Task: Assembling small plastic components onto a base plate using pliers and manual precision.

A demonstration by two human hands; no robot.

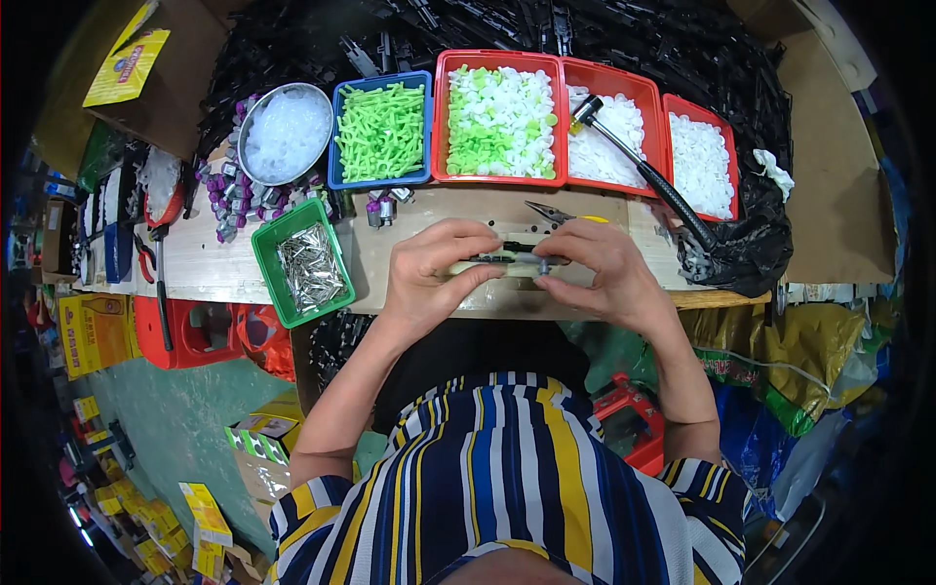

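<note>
Holding a thin black rod [499, 258] between both hands over the desk [409, 244].
Left hand [434, 268] and right hand [595, 268] each pinch one end; a green tray [265, 255] sits beside the left.

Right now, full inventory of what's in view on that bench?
Black strip part: one, black, held between both hands at the bench edge.
Green tray: one, metal pins, left of hands.
Metal bowl: one, clear-white pieces, back left.
Blue tray: one, green pegs.
Red trays: three, white and green-white pieces, back right.
Hammer: one, black handle, across the red trays.
Pliers: one, yellow handles, behind hands.
Purple-capped parts: many, around the bowl.
Workbench: one, wooden.
Left hand: gripping the strip.
Right hand: gripping the strip.
</note>
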